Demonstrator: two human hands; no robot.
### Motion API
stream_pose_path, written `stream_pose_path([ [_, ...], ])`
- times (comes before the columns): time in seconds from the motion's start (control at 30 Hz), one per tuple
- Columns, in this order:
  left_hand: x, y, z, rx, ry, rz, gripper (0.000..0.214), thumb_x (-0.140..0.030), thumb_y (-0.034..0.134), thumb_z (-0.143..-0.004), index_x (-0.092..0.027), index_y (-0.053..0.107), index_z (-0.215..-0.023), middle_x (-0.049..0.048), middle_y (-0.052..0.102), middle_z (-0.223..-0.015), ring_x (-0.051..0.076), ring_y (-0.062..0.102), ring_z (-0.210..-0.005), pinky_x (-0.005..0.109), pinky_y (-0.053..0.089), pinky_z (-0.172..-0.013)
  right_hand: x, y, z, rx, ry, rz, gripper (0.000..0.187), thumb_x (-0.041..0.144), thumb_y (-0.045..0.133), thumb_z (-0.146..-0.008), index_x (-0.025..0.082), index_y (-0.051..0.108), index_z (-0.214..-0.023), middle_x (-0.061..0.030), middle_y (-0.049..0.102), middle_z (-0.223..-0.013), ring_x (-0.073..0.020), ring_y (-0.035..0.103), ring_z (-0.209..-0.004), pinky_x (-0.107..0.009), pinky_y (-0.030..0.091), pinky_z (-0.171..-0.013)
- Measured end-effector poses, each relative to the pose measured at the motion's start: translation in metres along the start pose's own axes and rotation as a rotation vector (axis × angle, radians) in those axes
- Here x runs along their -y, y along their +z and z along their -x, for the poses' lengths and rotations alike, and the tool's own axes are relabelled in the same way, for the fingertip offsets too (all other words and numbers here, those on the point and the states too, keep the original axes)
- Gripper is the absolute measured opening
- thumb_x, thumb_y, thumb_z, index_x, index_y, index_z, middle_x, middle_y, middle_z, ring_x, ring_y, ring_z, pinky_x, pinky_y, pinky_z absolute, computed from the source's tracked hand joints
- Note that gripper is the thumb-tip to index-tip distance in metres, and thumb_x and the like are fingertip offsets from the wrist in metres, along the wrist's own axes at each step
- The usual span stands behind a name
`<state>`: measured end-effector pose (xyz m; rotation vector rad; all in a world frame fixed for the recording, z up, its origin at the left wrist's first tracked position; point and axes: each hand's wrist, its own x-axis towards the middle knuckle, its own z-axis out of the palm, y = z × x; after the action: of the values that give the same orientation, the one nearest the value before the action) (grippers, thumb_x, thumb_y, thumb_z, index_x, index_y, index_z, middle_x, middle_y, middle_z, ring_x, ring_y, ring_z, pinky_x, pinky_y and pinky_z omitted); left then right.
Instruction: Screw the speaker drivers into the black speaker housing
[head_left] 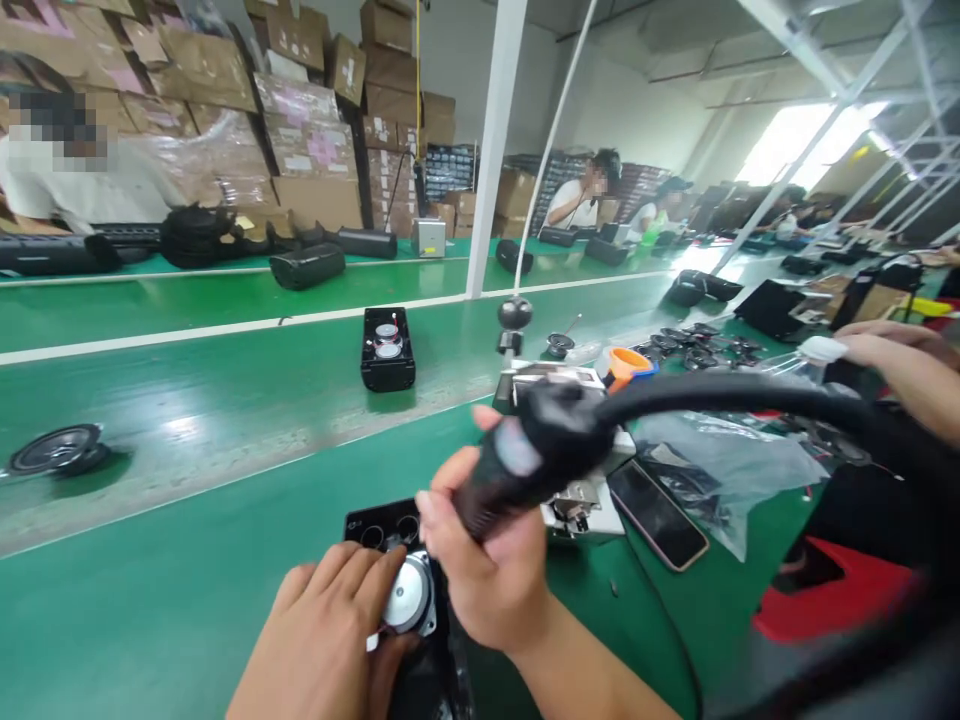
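Stacked brown cardboard cartons [300, 130] tower behind a green factory workbench [187, 310], where a co-worker in a white shirt [566, 205] stands; a black smartphone [656, 515] lies beside a clear plastic bag [720, 460].

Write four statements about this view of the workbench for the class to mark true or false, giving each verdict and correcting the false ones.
1. The right hand grips a black corded power tool. True.
2. A black smartphone with a gold edge stands upright. False: it lies flat on the green workbench.
3. The left hand holds a silver-backed round speaker driver over a black panel with round openings. True.
4. A clear plastic bag lies to the left of both hands. False: it lies to their right.
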<state>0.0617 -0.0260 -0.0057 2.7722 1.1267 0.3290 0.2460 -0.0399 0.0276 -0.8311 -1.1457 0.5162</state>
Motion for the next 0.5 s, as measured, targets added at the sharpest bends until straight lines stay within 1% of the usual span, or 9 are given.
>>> stream_pose_path([
  [0.07,0.003,0.004,0.001,-0.034,0.032,0.014,0.045,-0.020,0.063,-0.101,-0.025,0.070,-0.145,0.0059,0.080,-0.130,0.031,0.073,-0.118,0.046,0.062,-0.095,0.020,-0.016,0.000,-0.133,-0.087,-0.037,0.009,0.023,0.063,-0.108,0.029,0.056,-0.107,0.0070,0.056,-0.078,-0.0111,0.057,-0.059,-0.027,0.056,-0.059],
  [0.17,0.003,0.008,0.002,-0.063,0.042,0.028,0.046,-0.021,0.062,-0.103,-0.025,0.070,-0.148,0.0057,0.078,-0.134,0.030,0.072,-0.122,0.045,0.064,-0.104,0.052,-0.048,-0.008,-0.335,-0.247,0.086,0.015,0.022,0.060,-0.110,0.027,0.060,-0.096,0.0065,0.051,-0.070,-0.0117,0.052,-0.057,-0.030,0.053,-0.059],
  [0.23,0.000,0.009,0.002,-0.059,0.025,0.035,0.047,-0.020,0.060,-0.102,-0.024,0.070,-0.148,0.0071,0.078,-0.133,0.031,0.071,-0.122,0.046,0.065,-0.104,0.062,-0.066,-0.016,-0.435,-0.320,0.231,0.013,0.017,0.064,-0.109,0.030,0.068,-0.110,0.0060,0.055,-0.072,-0.0122,0.051,-0.058,-0.031,0.052,-0.059],
  [0.27,-0.001,0.008,0.001,-0.050,0.015,0.040,0.048,-0.020,0.060,-0.102,-0.023,0.070,-0.149,0.0080,0.078,-0.133,0.032,0.071,-0.121,0.047,0.065,-0.104,0.063,-0.073,-0.020,-0.461,-0.350,0.280,0.026,0.014,0.068,-0.107,0.032,0.066,-0.127,0.0067,0.058,-0.074,-0.0126,0.053,-0.059,-0.032,0.052,-0.060],
  [0.3,-0.003,0.007,0.000,-0.037,0.006,0.048,0.048,-0.020,0.059,-0.102,-0.022,0.070,-0.149,0.0090,0.078,-0.133,0.032,0.071,-0.121,0.048,0.066,-0.104,0.062,-0.078,-0.023,-0.459,-0.362,0.313,0.044,0.012,0.071,-0.105,0.033,0.059,-0.142,0.0077,0.060,-0.076,-0.0128,0.054,-0.059,-0.032,0.053,-0.060],
  [0.33,-0.005,0.005,-0.001,-0.019,-0.004,0.057,0.048,-0.020,0.059,-0.102,-0.021,0.070,-0.149,0.0102,0.077,-0.133,0.033,0.071,-0.122,0.050,0.066,-0.104,0.060,-0.082,-0.026,-0.432,-0.355,0.335,0.056,0.011,0.073,-0.103,0.032,0.052,-0.150,0.0088,0.061,-0.076,-0.0129,0.055,-0.057,-0.032,0.054,-0.060],
  [0.37,-0.007,0.002,-0.002,0.006,-0.017,0.064,0.049,-0.020,0.059,-0.102,-0.020,0.071,-0.149,0.0115,0.077,-0.134,0.034,0.070,-0.122,0.051,0.066,-0.105,0.056,-0.084,-0.027,-0.387,-0.340,0.347,0.059,0.012,0.074,-0.102,0.030,0.050,-0.151,0.0095,0.062,-0.075,-0.0130,0.056,-0.056,-0.032,0.055,-0.060],
  [0.43,-0.013,-0.007,-0.005,0.077,-0.045,0.079,0.052,-0.015,0.059,-0.099,-0.016,0.069,-0.150,0.0144,0.075,-0.137,0.035,0.069,-0.125,0.054,0.065,-0.108,0.051,-0.086,-0.027,-0.325,-0.292,0.373,0.055,0.014,0.077,-0.100,0.028,0.051,-0.147,0.0100,0.063,-0.074,-0.0127,0.059,-0.055,-0.031,0.057,-0.060],
  [0.5,-0.019,-0.015,-0.007,0.162,-0.074,0.096,0.057,-0.008,0.057,-0.096,-0.013,0.067,-0.152,0.0166,0.073,-0.141,0.036,0.067,-0.130,0.054,0.063,-0.113,0.051,-0.084,-0.024,-0.292,-0.175,0.386,0.054,0.020,0.081,-0.098,0.027,0.055,-0.145,0.0094,0.064,-0.073,-0.0127,0.059,-0.054,-0.029,0.057,-0.057],
])
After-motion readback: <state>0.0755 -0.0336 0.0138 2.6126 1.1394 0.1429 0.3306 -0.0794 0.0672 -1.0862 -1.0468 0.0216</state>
